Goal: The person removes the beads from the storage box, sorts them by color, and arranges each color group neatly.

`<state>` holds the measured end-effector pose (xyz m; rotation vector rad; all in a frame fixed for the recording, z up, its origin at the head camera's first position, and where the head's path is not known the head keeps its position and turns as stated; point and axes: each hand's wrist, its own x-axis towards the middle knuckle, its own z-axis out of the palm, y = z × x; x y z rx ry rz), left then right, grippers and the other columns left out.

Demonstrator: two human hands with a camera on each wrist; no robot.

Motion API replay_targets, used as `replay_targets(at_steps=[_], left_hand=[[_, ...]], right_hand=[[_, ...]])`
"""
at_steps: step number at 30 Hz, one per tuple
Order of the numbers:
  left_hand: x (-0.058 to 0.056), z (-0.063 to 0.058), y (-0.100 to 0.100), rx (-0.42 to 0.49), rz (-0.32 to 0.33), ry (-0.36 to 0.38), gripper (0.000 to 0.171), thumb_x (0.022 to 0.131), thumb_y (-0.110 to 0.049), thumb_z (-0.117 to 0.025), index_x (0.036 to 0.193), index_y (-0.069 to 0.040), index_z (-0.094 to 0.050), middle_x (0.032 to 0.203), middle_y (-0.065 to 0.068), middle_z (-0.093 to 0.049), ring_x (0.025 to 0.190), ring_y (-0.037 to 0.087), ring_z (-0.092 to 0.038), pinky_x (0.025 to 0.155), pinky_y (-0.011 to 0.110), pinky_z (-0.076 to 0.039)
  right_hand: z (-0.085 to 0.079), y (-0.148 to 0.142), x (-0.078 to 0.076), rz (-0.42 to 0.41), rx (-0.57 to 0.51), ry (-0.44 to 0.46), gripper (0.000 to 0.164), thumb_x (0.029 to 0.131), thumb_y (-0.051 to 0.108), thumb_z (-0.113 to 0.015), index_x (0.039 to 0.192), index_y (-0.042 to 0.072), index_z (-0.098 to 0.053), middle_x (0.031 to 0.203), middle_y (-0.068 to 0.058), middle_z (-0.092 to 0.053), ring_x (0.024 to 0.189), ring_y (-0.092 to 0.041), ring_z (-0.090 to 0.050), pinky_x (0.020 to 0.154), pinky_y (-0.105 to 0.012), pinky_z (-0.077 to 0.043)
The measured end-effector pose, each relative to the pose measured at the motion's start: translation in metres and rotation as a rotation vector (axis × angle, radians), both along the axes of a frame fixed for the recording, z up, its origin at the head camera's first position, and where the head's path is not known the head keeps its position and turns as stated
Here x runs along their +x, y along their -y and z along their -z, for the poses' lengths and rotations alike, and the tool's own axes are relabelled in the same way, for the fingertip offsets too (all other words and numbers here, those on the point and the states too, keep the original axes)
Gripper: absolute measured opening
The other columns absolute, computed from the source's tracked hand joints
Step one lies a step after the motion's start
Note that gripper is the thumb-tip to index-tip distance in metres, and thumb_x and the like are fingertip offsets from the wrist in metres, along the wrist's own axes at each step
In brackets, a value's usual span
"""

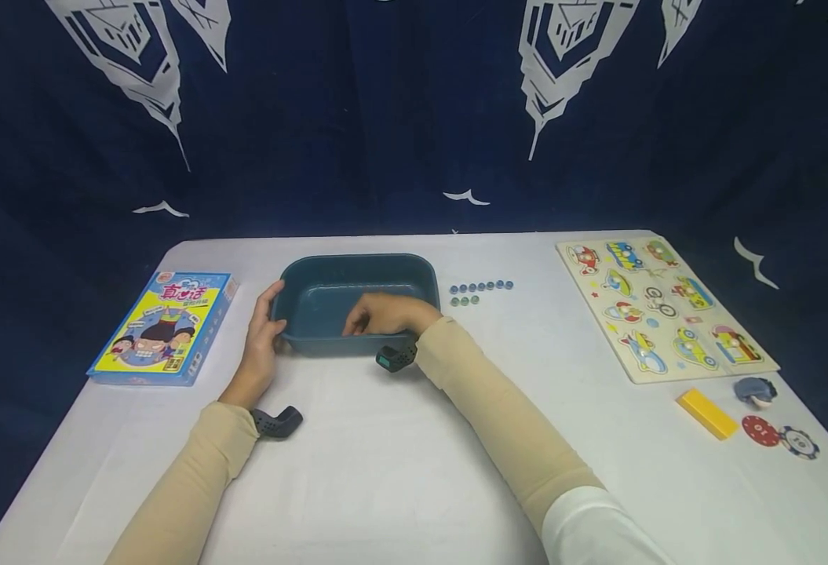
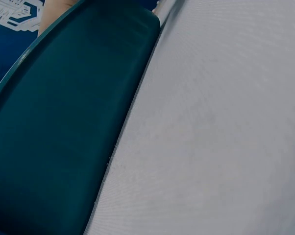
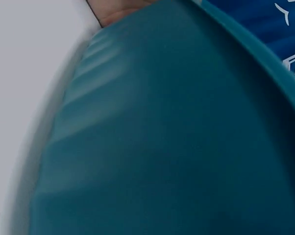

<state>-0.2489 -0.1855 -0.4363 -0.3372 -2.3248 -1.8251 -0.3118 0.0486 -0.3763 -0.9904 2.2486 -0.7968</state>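
A dark teal plastic basin [image 1: 308, 345] stands on the white-covered table in the head view. My left hand [image 1: 261, 345] grips its left end, fingers along the outside and thumb at the rim. Over the front rim, my right hand [image 1: 384, 314] reaches down into the basin with curled fingers; I cannot tell whether they hold anything. The basin's outer wall [image 2: 64, 122] fills much of the left wrist view. In the right wrist view the same wall [image 3: 162, 127] appears, with part of the left hand [image 3: 120, 10] at its far end.
Right of the basin lie a row of blue glass marbles [image 1: 480, 286] and a shorter green row [image 1: 465, 300]. A boxed card game [image 1: 166, 329] lies left. At right are a picture puzzle board [image 1: 668, 314], yellow block [image 1: 707, 413], small blue-grey figure [image 1: 755, 391], and red [image 1: 761, 431] and white-black [image 1: 799, 442] chips.
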Motion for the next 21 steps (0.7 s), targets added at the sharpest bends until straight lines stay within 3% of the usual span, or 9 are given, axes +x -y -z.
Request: replay_targets(at_steps=[6,10,16,21], left_hand=[[0.000,-0.001,0.000,0.013,-0.001,-0.021,0.071,0.084,-0.005,-0.032,0.155,-0.005,-0.024,0.166,0.011,-0.014,0.154,0.025,-0.003,0.122,0.048,0.002],[-0.001,0.001,0.000,0.020,-0.001,-0.032,0.071,0.084,-0.005,-0.033,0.155,-0.004,-0.025,0.165,0.012,-0.016,0.153,0.026,-0.004,0.122,0.049,0.002],[-0.002,0.001,0.000,0.031,0.002,-0.039,0.072,0.083,-0.005,-0.033,0.155,-0.004,-0.025,0.165,0.012,-0.016,0.153,0.025,-0.005,0.122,0.046,0.001],[0.000,-0.001,-0.002,0.027,-0.003,-0.048,0.072,0.083,-0.004,-0.033,0.154,-0.002,-0.025,0.165,0.014,-0.017,0.153,0.026,-0.005,0.122,0.046,0.001]], right_hand=[[-0.001,0.002,-0.002,-0.048,0.030,-0.001,0.039,0.084,-0.015,-0.053,0.112,0.001,-0.074,0.111,-0.008,-0.073,0.103,-0.016,-0.066,0.090,-0.022,-0.051],[0.000,0.000,-0.003,-0.042,-0.024,-0.011,0.029,0.089,-0.008,-0.057,0.112,-0.001,-0.073,0.109,-0.008,-0.073,0.100,-0.013,-0.065,0.091,-0.021,-0.050],[-0.005,-0.017,-0.003,0.088,-0.277,0.069,0.022,0.091,0.005,-0.068,0.112,-0.003,-0.070,0.102,-0.008,-0.071,0.093,-0.016,-0.067,0.083,-0.030,-0.056],[-0.015,-0.045,0.001,0.159,-0.492,0.200,0.026,0.094,0.004,-0.065,0.115,-0.012,-0.064,0.107,-0.022,-0.068,0.095,-0.031,-0.069,0.086,-0.044,-0.057]])
